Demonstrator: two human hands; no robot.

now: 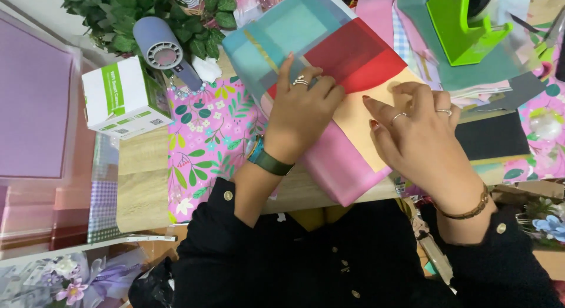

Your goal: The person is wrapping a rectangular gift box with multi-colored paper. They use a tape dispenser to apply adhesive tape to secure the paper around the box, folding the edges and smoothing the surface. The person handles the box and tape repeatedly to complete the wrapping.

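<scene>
Seen from above: a stack of coloured sheets (353, 102) on the wooden table (138, 184), overlapping a pink floral sheet (206, 143); teal layer uppermost at the far end, red beneath it, pale orange in the middle, pink folded over the table's near edge. Left hand (300, 116) laid on the stack where teal met red, fingers curled and pressing down, index stretched forward; not closed around anything. Right hand (418, 128) resting on the orange sheet beside it, fingers bent, tips touching the paper; whether pinching an edge or only pressing, cannot tell. Judged thin, light and limp, the sheets; likely to slide over one another, crease or tear; best taken at a free edge or corner, with a flat palm holding the rest. Nearby: white box (123, 99) and grey tube (165, 49) to the left; green tape dispenser (462, 25) at far right.
</scene>
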